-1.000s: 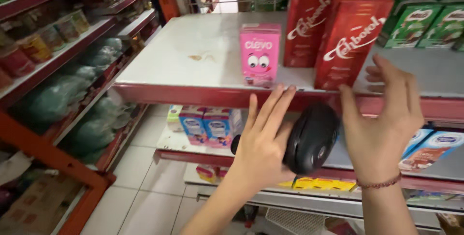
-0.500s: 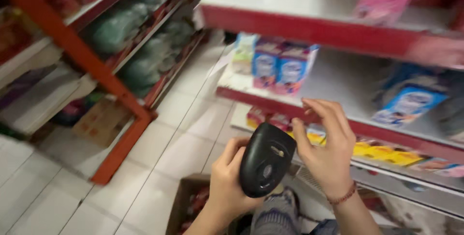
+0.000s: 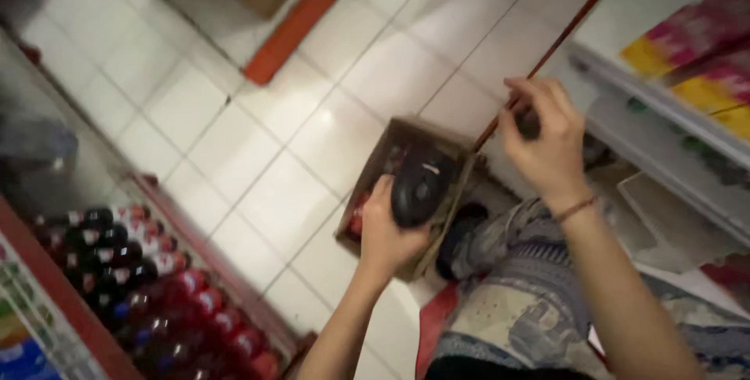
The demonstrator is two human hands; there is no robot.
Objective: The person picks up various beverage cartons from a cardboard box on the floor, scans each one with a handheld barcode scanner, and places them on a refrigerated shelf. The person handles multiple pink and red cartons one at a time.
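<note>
Left hand (image 3: 387,235) wrapped round a black scanner (image 3: 418,189) — fingers closed on its grip, head pointing away from the person. Scanner sits over an open brown carton (image 3: 406,134) on the white tile floor (image 3: 297,138); whether it touches the carton cannot be told. Carton contents dark, with a bit of red at the near left edge; blurred.

Right hand (image 3: 547,142) raised at the right, well apart from the scanner, fingers curled — thumb and fingertips pinch something small and dark, too blurred to identify. Thin bracelet (image 3: 574,208) on that wrist. The hand lies beside a thin red shelf edge (image 3: 570,32) running diagonally.

Person's patterned trousers (image 3: 516,302) below the hands. Lower left: rows of dark bottles (image 3: 148,271) with red caps on a low rack. Upper right: pink and yellow packs (image 3: 695,52) on a white shelf.
</note>
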